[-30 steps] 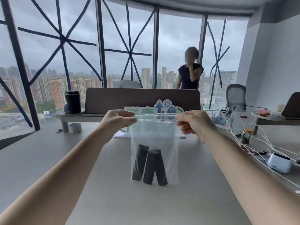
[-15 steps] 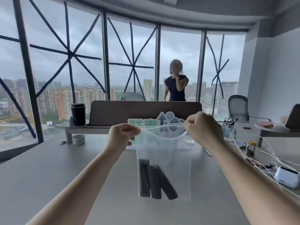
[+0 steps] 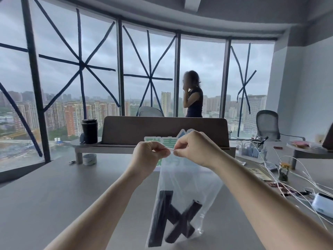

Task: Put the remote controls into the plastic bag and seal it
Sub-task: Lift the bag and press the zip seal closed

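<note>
A clear plastic bag (image 3: pixel 185 181) hangs in the air above the grey table (image 3: pixel 63 199). Black remote controls (image 3: pixel 173 217) lie crossed at its bottom, seen through the plastic. My left hand (image 3: pixel 147 156) and my right hand (image 3: pixel 194 148) sit close together at the bag's top edge. Each pinches the top strip between thumb and fingers. The fingertips nearly touch at the middle of the strip. Whether the strip is pressed closed along its length is hidden by the hands.
A brown desk divider (image 3: pixel 162 130) stands behind the bag, with a black cup (image 3: pixel 89 130) at its left. White cables (image 3: pixel 297 174), a small jar (image 3: pixel 283 171) and a white device (image 3: pixel 322 202) crowd the right side. A person (image 3: pixel 193 96) stands at the windows.
My hands have come together from the bag's two top corners to the middle of its top edge. The bag's mouth has narrowed, and the remotes inside have shifted into a crossed pile.
</note>
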A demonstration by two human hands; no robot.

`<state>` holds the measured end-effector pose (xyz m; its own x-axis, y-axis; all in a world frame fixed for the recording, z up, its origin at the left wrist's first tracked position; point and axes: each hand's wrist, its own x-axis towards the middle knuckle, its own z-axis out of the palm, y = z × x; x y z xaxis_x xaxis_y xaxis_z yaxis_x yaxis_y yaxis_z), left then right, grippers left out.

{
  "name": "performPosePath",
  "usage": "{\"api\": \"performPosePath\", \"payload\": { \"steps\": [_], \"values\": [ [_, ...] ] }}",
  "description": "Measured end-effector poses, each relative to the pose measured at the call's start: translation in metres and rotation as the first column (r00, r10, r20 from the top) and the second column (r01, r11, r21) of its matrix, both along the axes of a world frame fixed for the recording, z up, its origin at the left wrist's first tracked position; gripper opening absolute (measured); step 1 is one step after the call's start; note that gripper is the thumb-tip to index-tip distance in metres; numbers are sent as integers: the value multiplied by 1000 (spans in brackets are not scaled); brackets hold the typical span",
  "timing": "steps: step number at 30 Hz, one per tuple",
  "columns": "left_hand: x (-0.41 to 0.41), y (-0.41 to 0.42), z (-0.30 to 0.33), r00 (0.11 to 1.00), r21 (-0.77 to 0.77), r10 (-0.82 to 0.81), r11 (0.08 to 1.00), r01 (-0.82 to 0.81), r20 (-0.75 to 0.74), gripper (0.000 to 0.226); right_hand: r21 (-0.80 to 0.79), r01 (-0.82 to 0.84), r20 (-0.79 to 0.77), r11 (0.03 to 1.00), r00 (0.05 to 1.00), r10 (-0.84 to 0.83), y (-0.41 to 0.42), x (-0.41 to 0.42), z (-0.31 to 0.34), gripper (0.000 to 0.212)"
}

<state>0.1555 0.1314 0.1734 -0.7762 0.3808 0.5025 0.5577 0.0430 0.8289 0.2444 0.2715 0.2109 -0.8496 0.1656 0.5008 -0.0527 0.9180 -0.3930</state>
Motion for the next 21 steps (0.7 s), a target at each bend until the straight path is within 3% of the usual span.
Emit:
{"api": "performPosePath", "payload": {
  "steps": [15,21],
  "values": [
    [-1,-4,7,999,-56,-10,998,8,-37,3,-76,-60,129,995,989,69,-3,-10,9,6],
    [-3,-3,6,999,-67,-7,998,4,-43,2,-54,-17,104,998,994,23,-2,-16,5,10]
  ]
}}
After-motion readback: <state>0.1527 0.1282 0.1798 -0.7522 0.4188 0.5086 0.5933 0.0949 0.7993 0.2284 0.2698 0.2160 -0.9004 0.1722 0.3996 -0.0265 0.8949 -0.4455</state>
